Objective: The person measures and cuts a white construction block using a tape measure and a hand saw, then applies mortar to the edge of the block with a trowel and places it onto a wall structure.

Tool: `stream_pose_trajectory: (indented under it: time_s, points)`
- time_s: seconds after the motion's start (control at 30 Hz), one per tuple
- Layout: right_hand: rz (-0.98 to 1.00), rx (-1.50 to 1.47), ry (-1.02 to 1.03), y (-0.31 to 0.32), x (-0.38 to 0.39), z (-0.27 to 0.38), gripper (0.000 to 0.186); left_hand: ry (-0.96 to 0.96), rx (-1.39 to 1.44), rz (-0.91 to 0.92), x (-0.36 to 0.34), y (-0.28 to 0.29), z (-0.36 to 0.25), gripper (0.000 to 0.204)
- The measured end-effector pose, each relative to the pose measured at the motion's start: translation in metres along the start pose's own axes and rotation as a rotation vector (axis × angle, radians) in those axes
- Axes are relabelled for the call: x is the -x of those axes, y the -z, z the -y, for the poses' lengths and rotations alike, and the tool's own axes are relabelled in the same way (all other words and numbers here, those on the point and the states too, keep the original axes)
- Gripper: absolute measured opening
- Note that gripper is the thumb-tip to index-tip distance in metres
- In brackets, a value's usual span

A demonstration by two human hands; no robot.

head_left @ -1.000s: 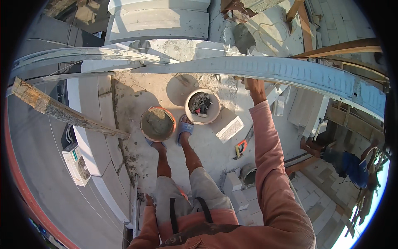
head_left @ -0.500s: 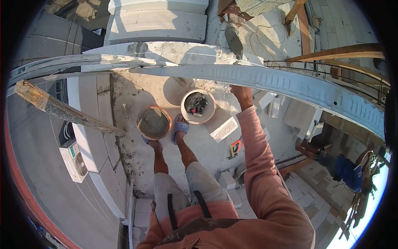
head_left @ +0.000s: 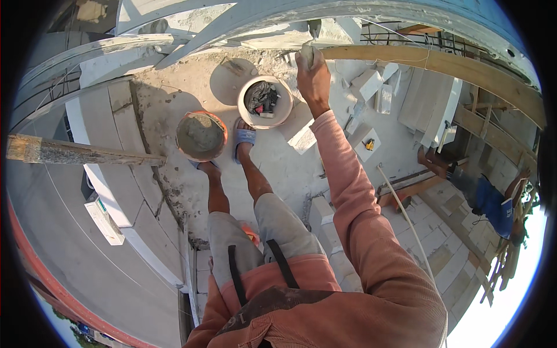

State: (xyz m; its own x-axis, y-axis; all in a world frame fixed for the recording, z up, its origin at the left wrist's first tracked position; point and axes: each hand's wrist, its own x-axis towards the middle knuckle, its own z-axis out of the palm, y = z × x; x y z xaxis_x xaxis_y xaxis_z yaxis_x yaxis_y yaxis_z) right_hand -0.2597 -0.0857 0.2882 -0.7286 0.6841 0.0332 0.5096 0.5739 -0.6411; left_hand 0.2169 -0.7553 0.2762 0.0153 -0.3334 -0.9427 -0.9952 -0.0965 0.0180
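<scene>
My right hand (head_left: 314, 82) reaches far forward, its fingers closed round a pale handle. Beyond the handle, a grey blade (head_left: 314, 28) like a trowel's shows past the metal beam, which hides the joint between them. My left arm (head_left: 216, 304) hangs low by my side; only a sliver of that hand shows, its fingers hidden. By my feet stand an orange-rimmed bucket (head_left: 201, 135) of grey mortar and a pale bucket (head_left: 282, 100) with dark scraps inside. A white block (head_left: 301, 137) lies beside the pale bucket, below my right hand.
A metal beam (head_left: 272, 18) crosses ahead above a wooden plank (head_left: 418, 55). At left, a wooden prop (head_left: 75, 151) juts over the low block wall (head_left: 130, 168). Loose blocks (head_left: 366, 84) lie at right. A person in blue (head_left: 493, 200) is farther right.
My view has shifted, and the metal beam sits higher in it. My right hand has come out from partly behind the beam, gripping the handle. My left hand is more hidden.
</scene>
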Motion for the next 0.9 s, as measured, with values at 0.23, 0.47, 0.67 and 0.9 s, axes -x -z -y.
stream_pose_trajectory:
  time_s: [0.23, 0.47, 0.67, 0.9]
  points:
    - [0.077, -0.100, -0.121, -0.096, 0.029, -0.044, 0.069, -0.007, 0.015, -0.009, -0.001, 0.023, 0.016, 0.100]
    - [0.155, 0.112, -0.190, -0.098, 0.071, -0.069, 0.060, -0.011, 0.045, -0.007, -0.011, 0.030, 0.031, 0.100]
    - [0.245, 0.053, -0.322, -0.043, 0.184, -0.078, 0.060, -0.038, 0.042, 0.032, -0.025, 0.025, 0.029, 0.100]
    - [0.564, -0.019, -0.326, -0.017, 0.301, -0.008, 0.055, -0.057, -0.002, 0.132, -0.005, 0.025, -0.021, 0.100]
